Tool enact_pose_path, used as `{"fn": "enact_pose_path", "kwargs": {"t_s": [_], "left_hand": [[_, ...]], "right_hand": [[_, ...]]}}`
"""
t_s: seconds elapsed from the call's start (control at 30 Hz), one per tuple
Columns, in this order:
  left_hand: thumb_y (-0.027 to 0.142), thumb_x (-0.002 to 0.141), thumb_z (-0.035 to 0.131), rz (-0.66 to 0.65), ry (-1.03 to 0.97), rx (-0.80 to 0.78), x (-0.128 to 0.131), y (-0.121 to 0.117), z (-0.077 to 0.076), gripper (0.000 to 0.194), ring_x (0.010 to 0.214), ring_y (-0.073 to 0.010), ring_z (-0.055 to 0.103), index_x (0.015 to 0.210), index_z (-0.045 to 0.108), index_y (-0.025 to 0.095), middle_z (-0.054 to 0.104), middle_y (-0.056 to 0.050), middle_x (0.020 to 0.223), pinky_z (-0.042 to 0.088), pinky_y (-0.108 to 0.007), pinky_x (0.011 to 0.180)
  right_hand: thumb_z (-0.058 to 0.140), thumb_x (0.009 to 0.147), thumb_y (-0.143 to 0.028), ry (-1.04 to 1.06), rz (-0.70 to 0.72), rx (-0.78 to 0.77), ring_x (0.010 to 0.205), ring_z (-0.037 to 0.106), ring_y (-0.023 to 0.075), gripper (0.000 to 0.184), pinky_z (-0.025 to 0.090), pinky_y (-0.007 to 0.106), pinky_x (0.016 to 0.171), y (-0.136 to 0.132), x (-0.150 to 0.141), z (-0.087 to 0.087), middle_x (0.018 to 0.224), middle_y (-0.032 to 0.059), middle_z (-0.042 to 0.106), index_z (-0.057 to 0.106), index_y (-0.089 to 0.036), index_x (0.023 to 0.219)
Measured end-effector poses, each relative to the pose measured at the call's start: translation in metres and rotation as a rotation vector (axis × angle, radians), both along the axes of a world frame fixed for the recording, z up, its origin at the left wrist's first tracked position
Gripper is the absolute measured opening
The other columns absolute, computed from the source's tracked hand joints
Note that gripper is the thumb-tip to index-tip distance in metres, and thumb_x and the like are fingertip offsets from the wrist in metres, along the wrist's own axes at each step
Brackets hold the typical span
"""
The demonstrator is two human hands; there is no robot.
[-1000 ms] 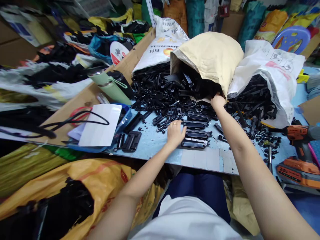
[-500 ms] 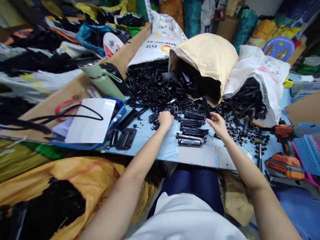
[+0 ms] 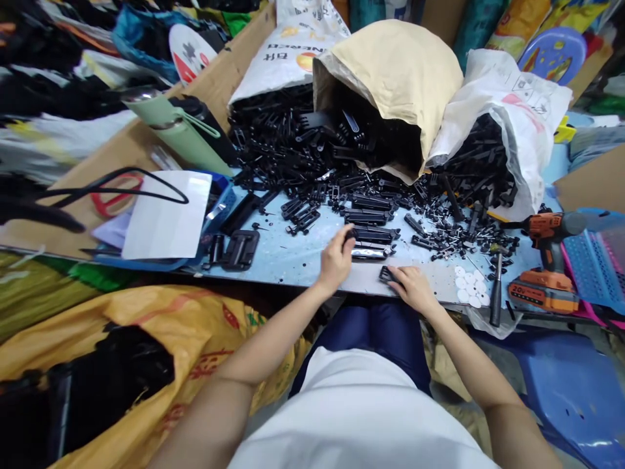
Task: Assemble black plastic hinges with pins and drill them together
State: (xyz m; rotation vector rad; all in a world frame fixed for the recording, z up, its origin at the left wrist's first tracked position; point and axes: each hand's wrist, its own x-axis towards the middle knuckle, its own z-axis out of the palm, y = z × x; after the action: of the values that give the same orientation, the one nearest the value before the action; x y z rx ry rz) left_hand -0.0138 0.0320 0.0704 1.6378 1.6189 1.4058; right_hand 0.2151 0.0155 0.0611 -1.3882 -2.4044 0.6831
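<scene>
Low over the table's front, my left hand (image 3: pixel 336 262) is closed, its fingertips pinching a small black plastic part (image 3: pixel 350 234). My right hand (image 3: pixel 414 288) grips a black plastic piece (image 3: pixel 385 274) at the table's front edge; the fingers cover much of it. Between and beyond the hands, several long black plastic bars (image 3: pixel 368 217) lie in a stacked row. To the left of that row are smaller black clips (image 3: pixel 303 218). A large heap of black parts (image 3: pixel 278 143) spreads behind, spilling from the sacks.
A tan sack (image 3: pixel 395 71) and a white sack (image 3: pixel 527 124) stand at the back. To the right are an orange cordless drill (image 3: pixel 544 293), a hammer (image 3: pixel 496 293), loose screws (image 3: pixel 452 228) and white discs (image 3: pixel 471 286). A green bottle (image 3: pixel 180 133) and blue tray (image 3: pixel 222 202) stand left.
Both hands have come back toward the table's front edge, the left from the small clips, the right from beside the bar row with a black piece. The view has tilted down.
</scene>
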Motion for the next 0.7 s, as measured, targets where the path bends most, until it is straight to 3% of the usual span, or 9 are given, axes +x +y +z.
{"fn": "enact_pose_path", "kwargs": {"t_s": [0.13,0.23,0.3,0.4,0.5,0.63,0.7], "left_hand": [[0.034,0.09,0.037,-0.303,0.018,-0.12,0.035,-0.028,0.005,0.037,0.083,-0.0158,0.061,0.118,0.055,0.018,0.064,-0.005,0.087,0.049,-0.028,0.077],[0.031,0.088,0.043,-0.336,0.017,-0.133,0.046,-0.037,0.004,0.036,0.082,-0.0167,0.061,0.118,0.057,0.017,0.063,-0.006,0.086,0.049,-0.029,0.076],[0.03,0.087,0.046,-0.303,0.045,-0.124,0.048,-0.04,0.003,0.035,0.084,-0.0175,0.06,0.117,0.058,0.018,0.063,-0.006,0.087,0.049,-0.029,0.078],[0.031,0.086,0.047,-0.29,0.121,-0.114,0.048,-0.045,0.003,0.035,0.078,-0.0173,0.06,0.116,0.06,0.018,0.062,-0.006,0.083,0.049,-0.029,0.074],[0.032,0.088,0.046,-0.254,0.121,-0.049,0.053,-0.05,0.004,0.034,0.073,-0.016,0.059,0.114,0.061,0.018,0.06,-0.005,0.08,0.049,-0.028,0.071],[0.031,0.092,0.038,-0.069,-0.019,0.122,0.069,-0.053,0.012,0.035,0.077,-0.0144,0.058,0.118,0.057,0.019,0.06,-0.007,0.086,0.049,-0.027,0.072],[0.031,0.093,0.036,-0.023,-0.049,0.189,0.074,-0.053,0.016,0.035,0.076,-0.0135,0.058,0.118,0.057,0.019,0.06,-0.006,0.086,0.049,-0.026,0.071]], "right_hand": [[0.03,0.088,-0.055,0.563,-0.228,-0.441,0.064,0.06,0.0159,0.056,0.052,0.033,0.062,0.002,-0.025,0.002,0.079,0.0047,0.063,0.043,-0.022,0.132],[0.035,0.084,-0.06,0.765,-0.28,-0.582,0.054,0.055,0.0127,0.066,0.051,0.028,0.053,-0.001,-0.027,0.006,0.069,0.0006,0.059,0.035,-0.021,0.138],[0.04,0.082,-0.061,0.759,-0.236,-0.51,0.054,0.053,0.0108,0.066,0.051,0.028,0.054,-0.001,-0.022,0.009,0.076,0.0015,0.06,0.038,-0.022,0.136],[0.045,0.082,-0.058,0.614,-0.061,-0.287,0.059,0.052,0.0101,0.058,0.052,0.029,0.063,0.002,-0.008,0.014,0.09,0.0044,0.06,0.049,-0.024,0.129],[0.045,0.085,-0.052,0.512,0.044,-0.077,0.066,0.054,0.0119,0.052,0.051,0.03,0.071,0.003,-0.004,0.017,0.087,0.0048,0.06,0.052,-0.022,0.126],[0.036,0.09,-0.048,0.585,-0.079,0.059,0.06,0.054,0.0112,0.052,0.051,0.028,0.062,-0.009,-0.023,0.015,0.091,0.0063,0.059,0.042,-0.022,0.135],[0.033,0.091,-0.048,0.602,-0.136,0.116,0.067,0.056,0.014,0.054,0.052,0.029,0.065,-0.017,-0.034,0.013,0.095,0.0081,0.06,0.038,-0.021,0.137]]}}
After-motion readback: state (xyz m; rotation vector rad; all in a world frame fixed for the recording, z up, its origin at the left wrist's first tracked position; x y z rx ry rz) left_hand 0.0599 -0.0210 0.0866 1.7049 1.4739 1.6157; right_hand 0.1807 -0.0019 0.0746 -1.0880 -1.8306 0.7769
